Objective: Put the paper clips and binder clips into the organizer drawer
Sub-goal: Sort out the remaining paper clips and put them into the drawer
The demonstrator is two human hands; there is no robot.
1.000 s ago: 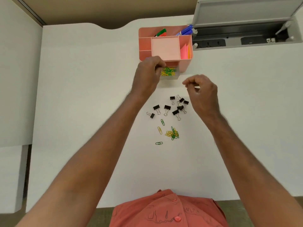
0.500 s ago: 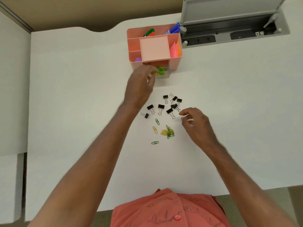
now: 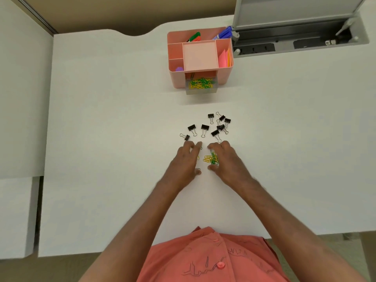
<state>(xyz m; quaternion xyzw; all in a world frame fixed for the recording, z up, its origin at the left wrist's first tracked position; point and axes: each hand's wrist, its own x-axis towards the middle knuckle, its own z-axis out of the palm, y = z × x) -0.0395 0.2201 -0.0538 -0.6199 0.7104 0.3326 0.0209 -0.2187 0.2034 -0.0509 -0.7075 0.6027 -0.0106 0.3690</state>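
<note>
With both hands laid low on the bench (image 3: 101, 139), I log the grips first. Left hand (image 3: 184, 162): palm down, fingers spread and reaching forward, thumb tip touching the surface; nothing pinched that I can see, though a loose clip or two peeks out at its fingers. Right hand (image 3: 225, 159): palm down, fingers curved, thumb out to the near side, cupping the heap of yellow and green paper clips (image 3: 211, 159) from the right; grip spread, not closed on anything. The heap lies in the gap between my two hands, touching the right one.

Forearms: both bare, converging from the near edge of the bench toward the middle.

Binder clips (image 3: 205, 128): black, wire handles, scattered just beyond my fingertips, some singly on the left, several bunched at the right, one lying close to my right fingertips.

Organizer (image 3: 222, 77): pink, well beyond the binder clips, at the far side of the bench. Its clear drawer (image 3: 201, 90) stands pulled out toward me and holds a tangle of yellow and green paper clips.

Upper compartments: markers (image 3: 194, 36) at the back, coloured paper slips (image 3: 224, 58) on the right, a purple item at lower left.

Cable tray (image 3: 295, 43): grey, lid raised, right of the organizer.

Shirt (image 3: 213, 259): coral, at the near edge.
</note>
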